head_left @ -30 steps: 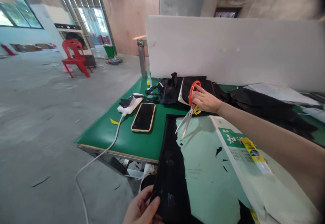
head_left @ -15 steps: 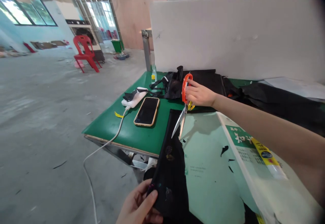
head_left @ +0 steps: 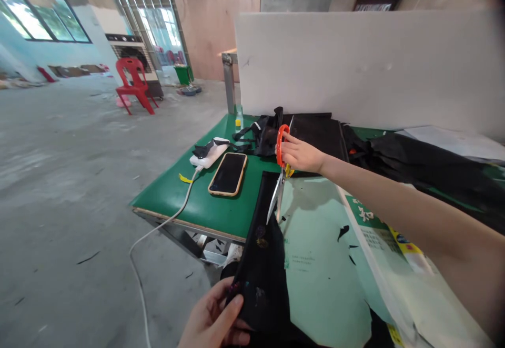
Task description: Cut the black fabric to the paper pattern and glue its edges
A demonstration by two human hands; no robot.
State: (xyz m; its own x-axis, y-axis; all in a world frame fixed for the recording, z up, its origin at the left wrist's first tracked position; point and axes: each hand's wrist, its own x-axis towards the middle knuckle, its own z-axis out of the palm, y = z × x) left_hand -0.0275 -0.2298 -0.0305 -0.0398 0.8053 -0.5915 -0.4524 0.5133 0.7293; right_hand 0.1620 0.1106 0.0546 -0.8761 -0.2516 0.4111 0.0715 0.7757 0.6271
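Observation:
My left hand (head_left: 216, 314) pinches the near end of a long black fabric strip (head_left: 264, 269) between thumb and fingers. This cloth runs away from me along the table's edge and bears a few small coloured marks. Over its far part, my right hand (head_left: 300, 152) grips orange-handled scissors (head_left: 282, 145), fingers through the loop. Their blades point down toward me and lie at the fabric's right edge, slightly apart. Beneath the cloth is a pale green sheet (head_left: 323, 274) with small black scraps (head_left: 343, 231) on it.
A phone (head_left: 229, 173) lies on the green tabletop (head_left: 189, 198), beside a white power strip (head_left: 211, 152) whose cord drops over the edge. Black cloth (head_left: 315, 132) is piled behind, before a white panel (head_left: 355, 64). A red chair (head_left: 136, 85) stands on the floor.
My right hand and the scissors have moved slightly left and toward me, with the blade tips lower along the cloth. My left hand keeps its pinch. The view has tilted up a little.

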